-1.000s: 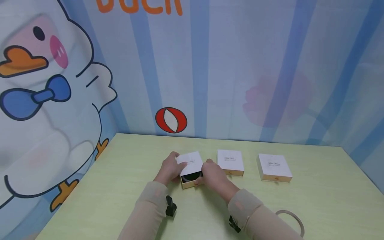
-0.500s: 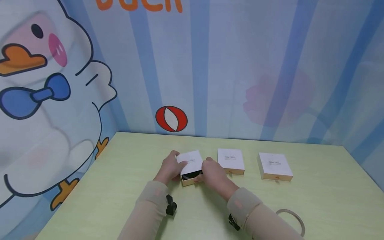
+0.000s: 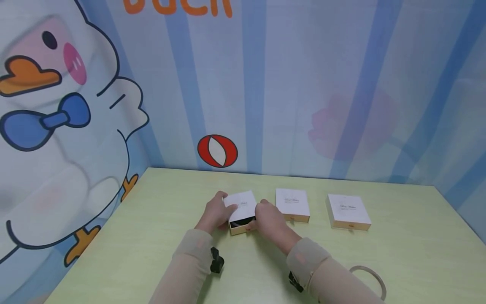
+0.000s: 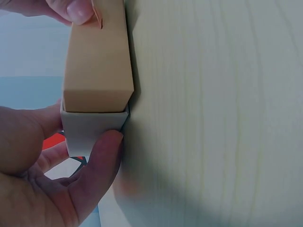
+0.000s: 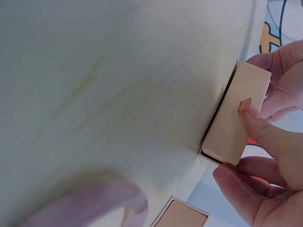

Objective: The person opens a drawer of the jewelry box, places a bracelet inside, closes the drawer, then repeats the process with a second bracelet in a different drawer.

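Note:
A small white box (image 3: 242, 203) with a sliding cream drawer (image 3: 239, 230) sits on the table, its drawer part-way out toward me. Something dark (image 3: 243, 221) shows inside the gap. My left hand (image 3: 215, 212) grips the white sleeve by its left side, thumb on top. On the right side, my right hand (image 3: 271, 221) holds the box, fingers curled along its edge. In the right wrist view the right thumb (image 5: 262, 130) presses the drawer front beside a small pull tab (image 5: 245, 105). The left wrist view shows the drawer's side (image 4: 98, 101) sticking out of the sleeve.
Two matching white boxes, a middle one (image 3: 292, 202) and a right one (image 3: 348, 209), stand shut to the right. A beige ring-shaped band (image 3: 373, 274) lies near the right forearm. Behind the table (image 3: 171, 185) hangs a printed duck backdrop (image 3: 281, 84).
The drawer has slid slightly back into its sleeve, so the dark gap is narrower than a second ago. Both hands keep their hold on the box.

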Tool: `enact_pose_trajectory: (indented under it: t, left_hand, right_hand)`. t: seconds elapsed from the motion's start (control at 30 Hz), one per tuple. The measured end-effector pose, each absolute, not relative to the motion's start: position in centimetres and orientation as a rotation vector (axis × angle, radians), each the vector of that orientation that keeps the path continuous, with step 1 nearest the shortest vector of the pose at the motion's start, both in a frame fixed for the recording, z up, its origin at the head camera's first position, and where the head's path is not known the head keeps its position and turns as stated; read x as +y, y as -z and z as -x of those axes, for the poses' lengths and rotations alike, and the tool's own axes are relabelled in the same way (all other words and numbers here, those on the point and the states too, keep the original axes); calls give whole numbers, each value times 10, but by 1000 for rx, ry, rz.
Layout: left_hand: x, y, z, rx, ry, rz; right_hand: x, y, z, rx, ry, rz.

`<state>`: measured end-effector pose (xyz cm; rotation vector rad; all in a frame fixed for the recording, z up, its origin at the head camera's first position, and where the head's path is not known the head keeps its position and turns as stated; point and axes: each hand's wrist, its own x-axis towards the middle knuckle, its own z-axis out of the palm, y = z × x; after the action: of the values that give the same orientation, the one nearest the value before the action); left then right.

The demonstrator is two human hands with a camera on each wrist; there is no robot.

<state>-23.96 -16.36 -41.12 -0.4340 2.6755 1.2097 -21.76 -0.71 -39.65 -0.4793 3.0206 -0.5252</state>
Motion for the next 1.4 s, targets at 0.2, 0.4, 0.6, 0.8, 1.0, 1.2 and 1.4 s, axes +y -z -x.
enact_pose_trajectory:
  t: [0.2,0.4,0.6,0.8,1.0,1.2,1.4]
  left_hand:
    - [-163,410,239,2673,-1205,446]
    - [-163,409,239,2674,-1206,447]
    - [-163,409,239,2661,-1199,461]
    - [-163,408,238,2665,-1193,458]
    - [-162,406,238,2662,-1188,472]
    - [-161,405,237,2675,-1178,458]
    - [-161,404,237,2679,-1176,459]
  right_hand:
    - [-8,397,217,3030,534,480]
    - [-9,397,218,3041,529,484]
    - [-10,397,218,3051,515,486]
    - [-11,396,218,3062,494,483]
    - [-12,396,219,3065,473,480]
    - [-13,397,220,3072,455,483]
    - [-13,398,220,3097,454,503]
